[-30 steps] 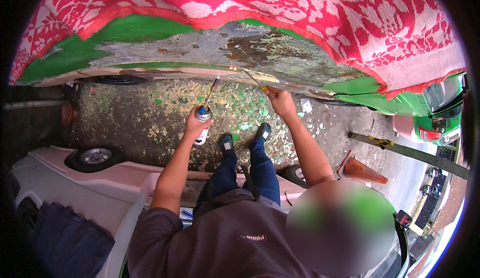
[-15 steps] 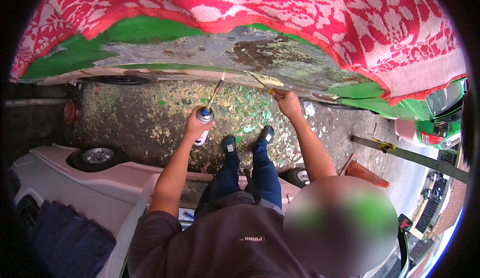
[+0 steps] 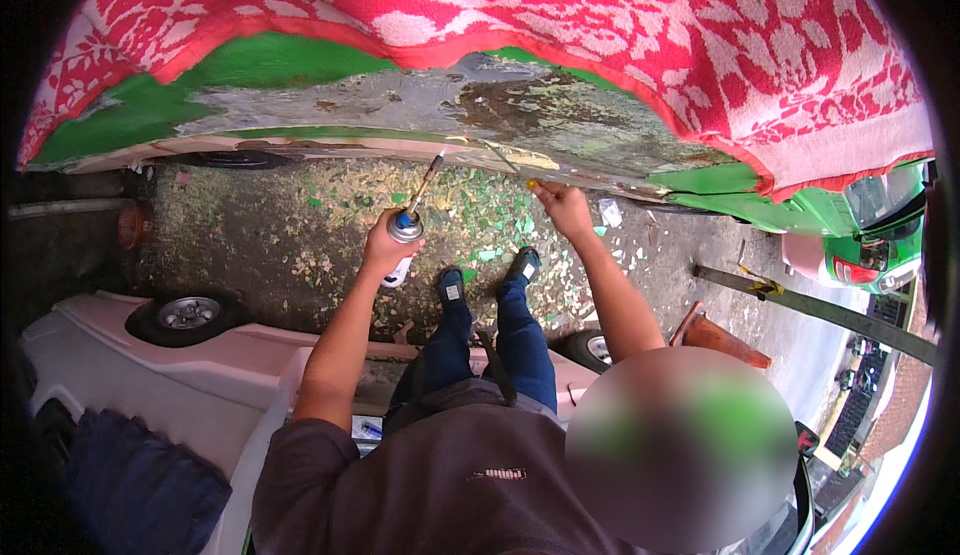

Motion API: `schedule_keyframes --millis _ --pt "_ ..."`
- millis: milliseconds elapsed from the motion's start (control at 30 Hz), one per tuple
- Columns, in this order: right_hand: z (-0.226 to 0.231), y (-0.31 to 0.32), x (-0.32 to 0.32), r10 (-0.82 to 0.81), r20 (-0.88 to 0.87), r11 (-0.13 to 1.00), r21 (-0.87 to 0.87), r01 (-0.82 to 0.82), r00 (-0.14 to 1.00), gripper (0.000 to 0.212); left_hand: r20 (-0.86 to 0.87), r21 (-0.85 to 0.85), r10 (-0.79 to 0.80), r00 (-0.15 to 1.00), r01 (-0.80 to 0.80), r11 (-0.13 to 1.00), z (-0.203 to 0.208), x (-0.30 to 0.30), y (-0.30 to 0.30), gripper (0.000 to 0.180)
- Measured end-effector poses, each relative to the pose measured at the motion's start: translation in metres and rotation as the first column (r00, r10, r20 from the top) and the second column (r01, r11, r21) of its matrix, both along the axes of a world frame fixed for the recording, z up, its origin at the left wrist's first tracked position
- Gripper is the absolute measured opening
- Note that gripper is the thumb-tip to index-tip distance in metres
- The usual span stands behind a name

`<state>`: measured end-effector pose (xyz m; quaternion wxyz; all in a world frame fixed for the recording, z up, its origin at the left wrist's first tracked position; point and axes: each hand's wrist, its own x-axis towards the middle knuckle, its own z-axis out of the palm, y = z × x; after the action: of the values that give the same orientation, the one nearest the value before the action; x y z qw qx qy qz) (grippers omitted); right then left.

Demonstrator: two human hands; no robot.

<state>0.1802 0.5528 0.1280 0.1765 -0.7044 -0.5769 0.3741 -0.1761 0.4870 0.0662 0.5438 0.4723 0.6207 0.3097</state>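
Observation:
My left hand (image 3: 383,243) is wrapped around the canister of a gas blowtorch (image 3: 406,225). Its long metal nozzle slants up toward the lower edge of a car body panel (image 3: 350,103), with a pale glow at the tip. In my right hand (image 3: 564,209) is a scraper (image 3: 534,185) with a yellow handle, gripped between the fingers. The scraper's thin blade reaches up and left to the same lower edge, right of the nozzle tip. Green paint is partly gone from the panel, baring grey, brown and cream patches.
A red and white patterned towel (image 3: 560,15) drapes over the car above the panel. Green and cream paint flakes (image 3: 480,225) litter the ground round my feet. Behind me stands a pale pink car (image 3: 250,340). An orange cone (image 3: 722,340) and a long beam (image 3: 820,313) lie at right.
Both hands have shifted slightly left in the picture, along with my feet. The torch and scraper stay in the same hands, close to the panel's lower edge.

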Motion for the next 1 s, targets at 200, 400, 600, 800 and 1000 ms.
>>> schedule_keyframes --millis 200,400,600,800,1000 --pt "-0.01 0.007 -0.006 0.013 0.035 1.0 0.002 -0.013 0.999 0.031 -0.086 0.094 -0.047 0.995 0.055 0.994 -0.021 -0.011 0.001 0.067" --pt "-0.013 0.003 0.007 -0.014 -0.035 1.0 -0.026 0.013 0.999 0.032 -0.034 0.131 -0.023 0.999 0.028 0.991 -0.022 -0.011 0.006 0.066" --pt "-0.01 0.0 0.005 0.0 -0.06 1.0 0.007 0.001 0.998 0.036 -0.062 0.052 -0.069 0.996 0.073 0.996 -0.022 -0.006 0.003 0.073" --pt "-0.004 -0.007 -0.009 -0.037 -0.028 0.998 -0.048 0.035 0.999 0.036 -0.021 0.117 0.027 0.999 -0.025 0.993 -0.047 -0.002 -0.025 0.067" --pt "-0.007 -0.013 -0.014 -0.118 -0.101 0.991 -0.076 0.111 0.988 0.035 -0.032 0.091 0.099 0.995 -0.095 0.991 -0.053 -0.008 -0.032 0.068"
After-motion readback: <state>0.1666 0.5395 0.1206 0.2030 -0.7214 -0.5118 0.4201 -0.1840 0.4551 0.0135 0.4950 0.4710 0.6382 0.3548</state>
